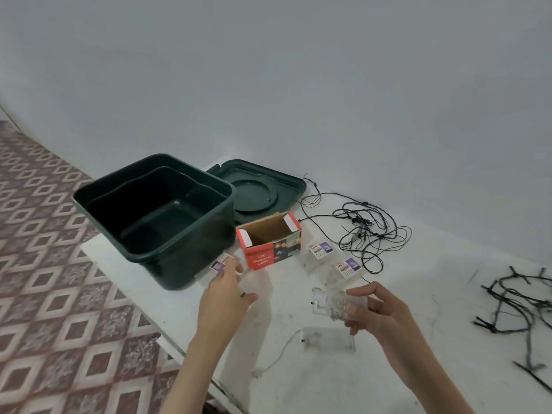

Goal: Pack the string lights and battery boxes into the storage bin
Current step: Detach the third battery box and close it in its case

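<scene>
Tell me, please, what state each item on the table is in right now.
storage bin: open, upright, empty.
lid: off, lying on the table.
red carton: top flaps open, looks empty.
black string lights: loose, tangled on the table.
right hand: grips a clear battery box.
left hand: at a labelled packet; grip unclear.

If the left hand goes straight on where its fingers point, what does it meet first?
Likely the small labelled packet beside the storage bin, right at the left hand's fingertips; depth is unclear.
</scene>
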`<state>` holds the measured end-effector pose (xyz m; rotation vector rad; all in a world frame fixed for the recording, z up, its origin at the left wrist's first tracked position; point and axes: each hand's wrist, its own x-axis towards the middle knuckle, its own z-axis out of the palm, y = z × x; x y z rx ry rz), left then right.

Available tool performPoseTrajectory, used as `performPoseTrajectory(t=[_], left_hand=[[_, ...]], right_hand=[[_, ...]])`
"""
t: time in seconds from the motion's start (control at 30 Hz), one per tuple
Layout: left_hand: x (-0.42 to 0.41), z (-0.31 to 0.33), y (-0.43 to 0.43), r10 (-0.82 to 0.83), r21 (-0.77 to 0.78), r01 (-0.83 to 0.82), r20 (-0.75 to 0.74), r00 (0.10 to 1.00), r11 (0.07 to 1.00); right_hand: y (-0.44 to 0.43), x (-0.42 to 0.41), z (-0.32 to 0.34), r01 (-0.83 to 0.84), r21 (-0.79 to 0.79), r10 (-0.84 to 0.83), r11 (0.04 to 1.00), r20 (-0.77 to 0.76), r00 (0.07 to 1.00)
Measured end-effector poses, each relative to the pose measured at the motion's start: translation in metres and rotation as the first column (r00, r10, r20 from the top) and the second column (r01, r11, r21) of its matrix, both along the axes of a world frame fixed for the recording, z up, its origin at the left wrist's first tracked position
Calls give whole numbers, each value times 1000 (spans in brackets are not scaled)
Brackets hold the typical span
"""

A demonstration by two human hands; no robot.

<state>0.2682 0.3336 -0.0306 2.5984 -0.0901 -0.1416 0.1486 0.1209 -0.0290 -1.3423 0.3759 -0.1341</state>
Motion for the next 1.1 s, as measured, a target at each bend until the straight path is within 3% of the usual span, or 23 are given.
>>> performPoseTrajectory(t=[0.1, 0.17, 0.27, 0.37, 0.47, 0.63, 0.9, 1.1], left_hand=[[-8, 19, -9, 8, -263, -36, -105, 994, 964], [-17, 32, -20, -31, -456, -36, -139, 990, 889], [-35, 47, -42, -111, -732, -92, -224, 968, 675], [-48, 50, -64, -205, -877, -168, -285, 936, 450], [-57, 51, -83, -259, -918, -240, -327, 909, 316], [-73, 58, -106, -347, -942, -308, -335, 876, 132], [-101, 64, -134, -422, -968, -227, -252, 871, 108], [-108, 69, -143, -448, -946, -320, -265, 854, -49]], right_hand=[[1, -4, 10, 85, 73, -89, 994, 42, 995], [3, -7, 21, 152, 164, -165, 975, 74, 983], [8, -10, 40, 215, 279, -260, 936, 135, 956], [13, -18, 57, 272, 260, -324, 927, 185, 928], [16, -27, 63, 341, 163, -371, 926, 219, 902], [15, -39, 62, 519, 162, -543, 839, 201, 816], [9, -55, 69, 603, 194, -633, 774, 237, 737], [5, -60, 70, 596, 278, -652, 753, 195, 733]])
